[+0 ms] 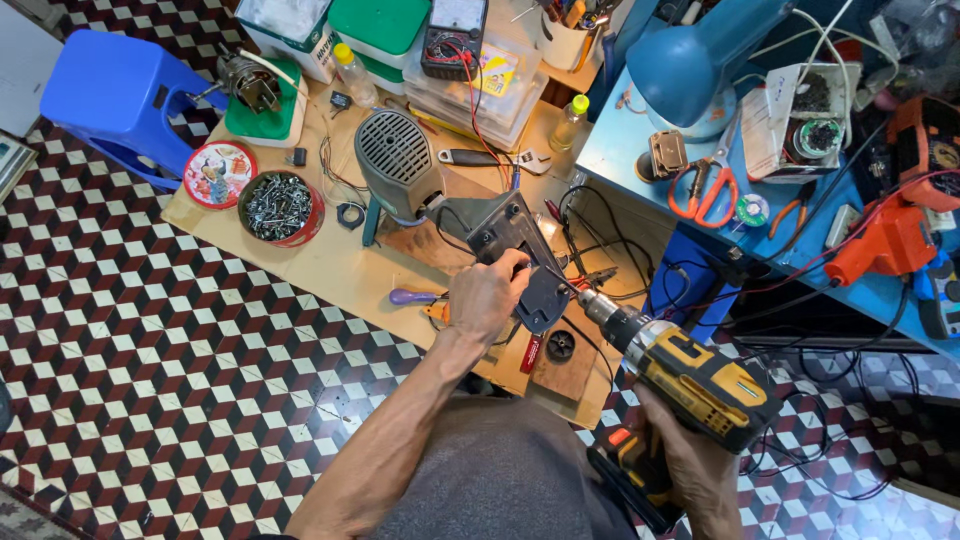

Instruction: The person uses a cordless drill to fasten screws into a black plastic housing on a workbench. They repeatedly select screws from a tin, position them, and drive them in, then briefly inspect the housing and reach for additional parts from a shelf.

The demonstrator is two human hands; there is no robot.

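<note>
— How are the hands occupied?
— The grey housing (515,255), lying on the tabletop (330,265), is gripped by the left hand (487,297); the yellow drill (690,380) is clutched by the right hand (690,450).
— And progress?
— Drill tip is set against the housing; fastening appears unfinished.

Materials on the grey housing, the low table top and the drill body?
Grey housing under the left hand: probably cast metal or painted plastic; matte, moulded vent slots. Low table top: wood board, likely plywood; pale, bare, scuffed. Drill in the right hand: yellow-and-black moulded plastic, metal chuck.
</note>
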